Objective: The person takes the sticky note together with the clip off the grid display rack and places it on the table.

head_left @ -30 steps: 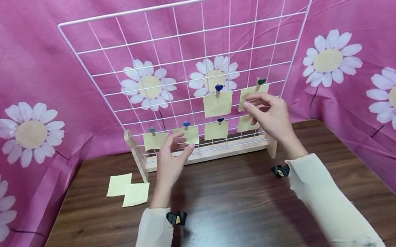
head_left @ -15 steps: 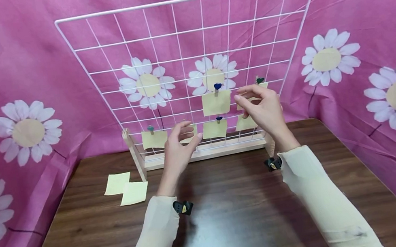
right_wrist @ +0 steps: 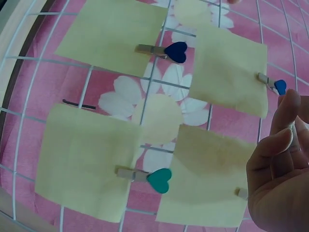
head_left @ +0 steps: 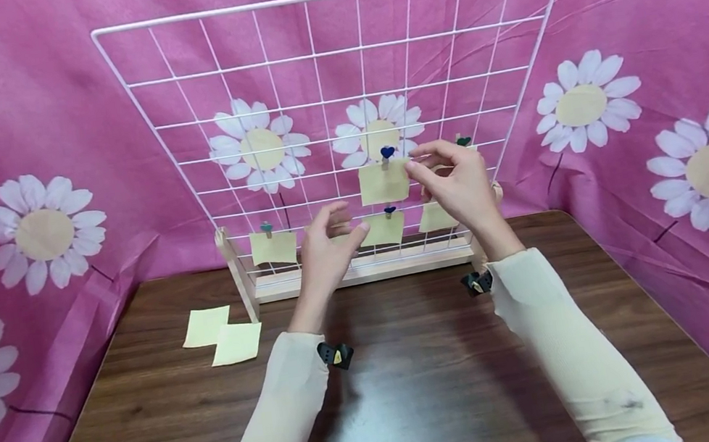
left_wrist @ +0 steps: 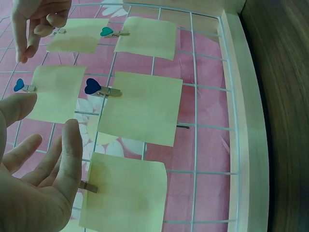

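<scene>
Yellow sticky notes hang in two rows on a white wire grid (head_left: 335, 52), held by small wooden clips with heart tops. My left hand (head_left: 328, 253) is in front of the lower row, hiding one note, its thumb and fingers apart with nothing between them. Its thumb tip overlaps a lower note (head_left: 385, 230) in the head view. My right hand (head_left: 460, 183) has bent fingers and a gap to the thumb. Its fingertips are at the right edge of the upper note (head_left: 383, 185), beside the dark blue heart clip (head_left: 388, 153). Behind it, a green heart clip (head_left: 464, 141) shows, its note mostly hidden.
Two loose sticky notes (head_left: 237, 344) overlap on the wooden table (head_left: 400, 391), left of the stand. A pale wooden base (head_left: 367, 276) holds the grid upright. Pink cloth (head_left: 37, 82) with white daisies surrounds the table at the back and sides.
My left hand has moved right and up across the lower row. My right hand has moved left, from the right upper note to the edge of the middle upper note.
</scene>
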### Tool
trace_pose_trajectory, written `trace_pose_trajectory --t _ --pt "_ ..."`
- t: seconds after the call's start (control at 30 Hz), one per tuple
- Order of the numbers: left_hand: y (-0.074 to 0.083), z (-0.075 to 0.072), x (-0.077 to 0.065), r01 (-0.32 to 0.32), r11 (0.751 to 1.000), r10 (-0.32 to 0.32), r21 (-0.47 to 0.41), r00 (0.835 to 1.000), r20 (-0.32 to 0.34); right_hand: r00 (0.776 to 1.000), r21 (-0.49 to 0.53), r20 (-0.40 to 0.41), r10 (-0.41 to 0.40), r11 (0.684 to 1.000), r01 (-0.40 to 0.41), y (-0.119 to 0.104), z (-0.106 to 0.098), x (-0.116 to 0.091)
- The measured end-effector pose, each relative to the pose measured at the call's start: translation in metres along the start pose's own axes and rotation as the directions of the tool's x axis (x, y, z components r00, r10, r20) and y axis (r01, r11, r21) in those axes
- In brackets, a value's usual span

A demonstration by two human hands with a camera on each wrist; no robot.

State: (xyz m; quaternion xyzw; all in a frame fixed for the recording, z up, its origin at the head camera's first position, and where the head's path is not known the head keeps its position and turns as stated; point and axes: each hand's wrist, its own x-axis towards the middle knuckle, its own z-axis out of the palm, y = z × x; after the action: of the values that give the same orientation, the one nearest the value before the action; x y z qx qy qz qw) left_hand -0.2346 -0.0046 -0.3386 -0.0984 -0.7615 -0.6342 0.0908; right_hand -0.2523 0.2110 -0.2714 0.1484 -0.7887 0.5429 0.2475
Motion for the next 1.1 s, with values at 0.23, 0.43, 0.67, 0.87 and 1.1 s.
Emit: trace_pose_trajectory --t 0.23,0.43,0.67,0.87,1.1 --pt "0.005 0.005 0.008 -0.029 0.999 0.029 -0.017 1.0 0.007 1.0 0.001 0.005 -0.031 1.0 0.031 -0.008 0.006 0.008" --pt "0.007 0.01 0.013 -0.06 0.998 0.06 0.009 0.998 0.015 0.999 -0.059 0.028 -0.041 0.997 0.043 -0.011 0.009 0.014" --pt "0.008 0.015 0.018 -0.041 0.996 0.039 0.085 0.999 0.029 0.999 -0.059 0.05 0.003 0.998 0.0 -0.015 0.014 0.019" --pt "0.009 0.019 0.021 -0.025 0.99 0.02 0.141 0.999 0.036 0.998 -0.114 0.058 0.001 0.994 0.005 -0.014 0.016 0.02" --pt "0.009 0.022 0.023 -0.008 0.985 0.003 0.17 1.0 0.029 0.996 -0.17 0.083 0.015 0.985 -0.001 -0.015 0.02 0.02"
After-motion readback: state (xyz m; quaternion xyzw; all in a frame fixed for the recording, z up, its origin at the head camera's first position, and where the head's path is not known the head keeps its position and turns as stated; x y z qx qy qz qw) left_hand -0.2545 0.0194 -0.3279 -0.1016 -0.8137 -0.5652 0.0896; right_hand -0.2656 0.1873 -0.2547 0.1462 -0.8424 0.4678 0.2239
